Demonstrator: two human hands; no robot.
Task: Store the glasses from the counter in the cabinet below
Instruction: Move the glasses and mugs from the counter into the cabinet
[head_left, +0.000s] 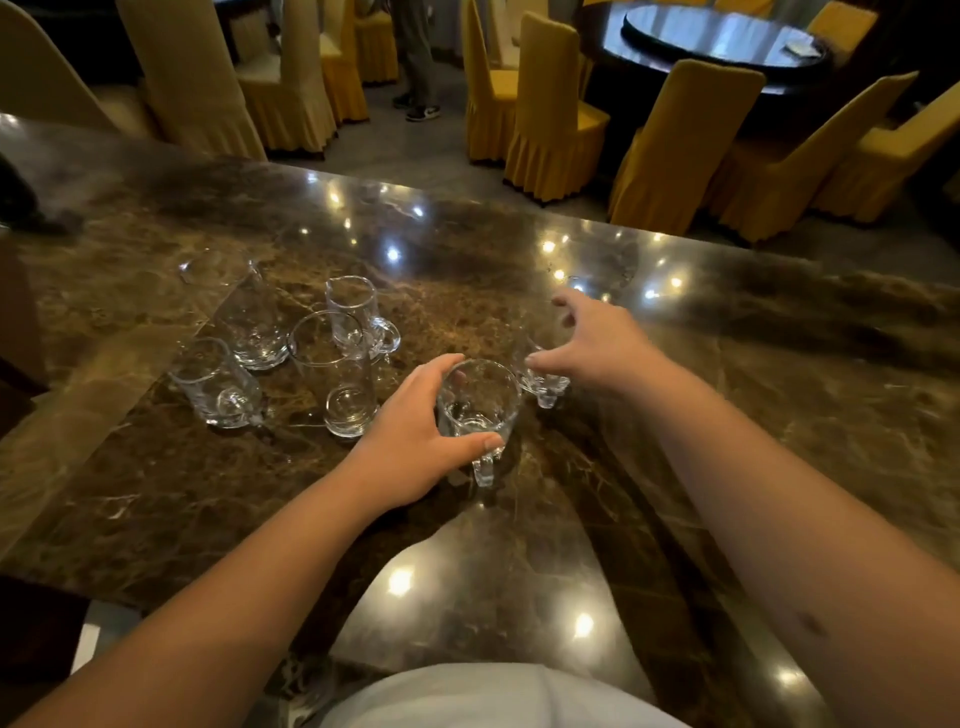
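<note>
Item: clear glass jugs with handles and pour spouts, six or so, standing on a polished marble counter (675, 415). Landmark: the jug (480, 400) under the left hand (410, 441), near the counter's middle; its handle (484, 467) points toward the person. Left of it stands a tall jug (337, 374), with three more jugs (249, 317) beyond and left of that. Just right of it sits a small jug (543, 384), partly hidden, so its shape is uncertain. Left hand: fingers and thumb curled round the landmark jug's body. Right hand (597, 343): fingers spread and loosely bent above the small jug, thumb at or near its rim; contact cannot be confirmed. Handling, as judged: rigid, brittle, smooth-walled and likely slippery; light empty. Best taken by the handle or round the body, and kept from knocking neighbours. Markings: no brand, label or writing legible. The cabinet is out of view.
</note>
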